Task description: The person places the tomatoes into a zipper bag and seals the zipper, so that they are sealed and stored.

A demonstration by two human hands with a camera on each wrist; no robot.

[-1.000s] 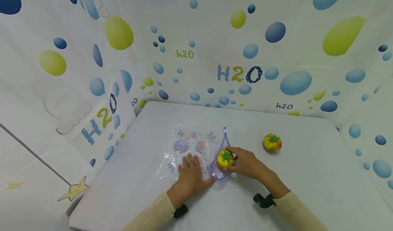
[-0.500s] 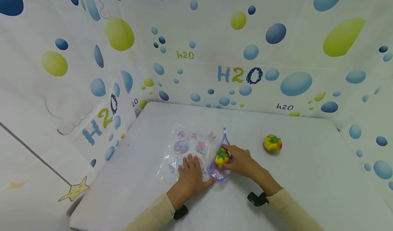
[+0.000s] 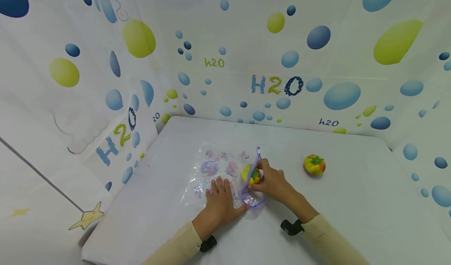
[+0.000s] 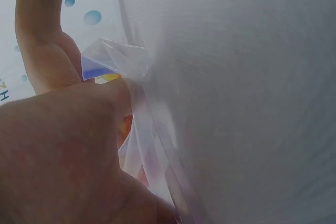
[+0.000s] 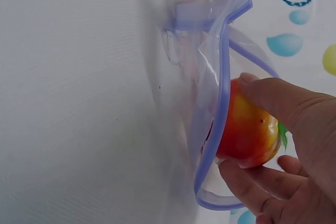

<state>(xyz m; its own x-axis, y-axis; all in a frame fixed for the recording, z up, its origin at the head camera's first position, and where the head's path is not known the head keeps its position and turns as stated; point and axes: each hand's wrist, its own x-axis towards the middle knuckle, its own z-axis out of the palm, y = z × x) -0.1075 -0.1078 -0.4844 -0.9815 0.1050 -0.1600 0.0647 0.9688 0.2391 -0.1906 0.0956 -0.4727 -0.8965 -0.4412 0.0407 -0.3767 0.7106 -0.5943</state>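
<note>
A clear zip bag [image 3: 210, 168] printed with pink and lilac figures lies on the table, its purple zip edge [image 5: 223, 93] spread apart at the right end. My left hand [image 3: 221, 202] rests on it with straight fingers, the thumb near the mouth. Between thumb and fingertips, my right hand [image 3: 278, 184] grips a yellow-and-red tomato [image 5: 249, 129] with a green leafy top. In the right wrist view the tomato is partly inside the bag's mouth, the zip strip passing in front of its edge. The left wrist view shows a raised bag corner [image 4: 113, 59] above the left thumb.
A second yellow-and-red tomato [image 3: 314, 165] sits on the white table [image 3: 352, 202] to the right of the bag. Behind and to the left, a white curtain [image 3: 232, 30] with blue and green spots borders the table. Both wrists carry small black cameras.
My right hand has moved left with the tomato, from in front of the bag's mouth to partly inside it. The left hand and the second tomato have stayed in place.
</note>
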